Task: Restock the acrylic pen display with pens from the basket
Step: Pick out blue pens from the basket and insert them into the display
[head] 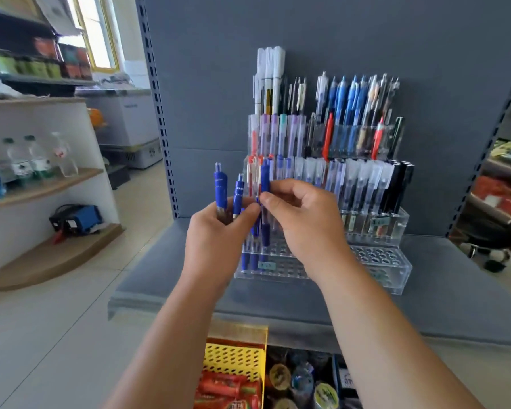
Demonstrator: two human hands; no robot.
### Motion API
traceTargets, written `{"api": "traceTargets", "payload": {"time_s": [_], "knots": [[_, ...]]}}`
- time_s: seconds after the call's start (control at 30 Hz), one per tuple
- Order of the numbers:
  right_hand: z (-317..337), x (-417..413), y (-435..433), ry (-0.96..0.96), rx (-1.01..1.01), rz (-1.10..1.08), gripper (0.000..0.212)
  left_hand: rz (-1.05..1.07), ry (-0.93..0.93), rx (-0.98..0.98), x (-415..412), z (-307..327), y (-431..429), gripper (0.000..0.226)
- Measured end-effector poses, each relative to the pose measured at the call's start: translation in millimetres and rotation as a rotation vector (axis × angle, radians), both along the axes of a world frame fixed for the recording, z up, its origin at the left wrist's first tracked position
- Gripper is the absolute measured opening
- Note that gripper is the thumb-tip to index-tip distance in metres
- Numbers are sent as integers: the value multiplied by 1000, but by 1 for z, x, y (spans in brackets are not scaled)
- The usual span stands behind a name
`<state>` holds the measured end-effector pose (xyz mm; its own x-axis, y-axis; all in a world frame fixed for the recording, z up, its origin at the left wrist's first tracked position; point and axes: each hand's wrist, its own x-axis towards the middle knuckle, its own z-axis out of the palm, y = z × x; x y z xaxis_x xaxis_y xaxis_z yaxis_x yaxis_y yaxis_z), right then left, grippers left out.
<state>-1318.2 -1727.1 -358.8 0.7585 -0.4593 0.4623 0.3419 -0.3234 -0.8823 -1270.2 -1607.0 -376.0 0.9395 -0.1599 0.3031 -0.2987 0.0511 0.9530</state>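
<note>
Head view. Gripped spare pens (220, 188) in left hand (219, 231); pinched one pen (265, 178) between right hand (304, 222) fingers (286, 187). Needed next, likely: tip into an empty hole of the acrylic display (396, 278).

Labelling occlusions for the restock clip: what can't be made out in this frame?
Head view:
- blue pens in the left hand: lower ends hidden by its fingers, count unclear.
- single blue pen pinched by the right hand: tip too blurred to place.
- acrylic display: front holes behind the right hand hidden.
- label on the display: too small to read.
- yellow basket: cut off by the bottom edge; contents unclear.
</note>
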Motion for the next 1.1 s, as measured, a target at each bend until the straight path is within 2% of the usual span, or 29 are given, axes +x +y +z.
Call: {"api": "traceTargets", "payload": {"time_s": [0.17, 0.4, 0.47, 0.63, 0.93, 1.1], "knots": [[-16, 18, -18, 2, 30, -72, 17, -30, -73, 17, 11, -3, -23, 18], [-30, 32, -28, -6, 39, -113, 12, 18, -169, 57, 10, -14, -33, 14], [-33, 34, -32, -28, 29, -141, 12, 59, -146, 1, 13, -15, -33, 16], [-42, 35, -30, -49, -7, -141, 27, 107, -91, -138, 20, -13, -28, 10], [-52, 35, -27, 121, -168, -198, 11, 43, -103, -103, 17, -13, -23, 7], [-54, 34, -28, 208, -250, -251, 11, 20, -97, -63, 15, -12, -16, 8]]}}
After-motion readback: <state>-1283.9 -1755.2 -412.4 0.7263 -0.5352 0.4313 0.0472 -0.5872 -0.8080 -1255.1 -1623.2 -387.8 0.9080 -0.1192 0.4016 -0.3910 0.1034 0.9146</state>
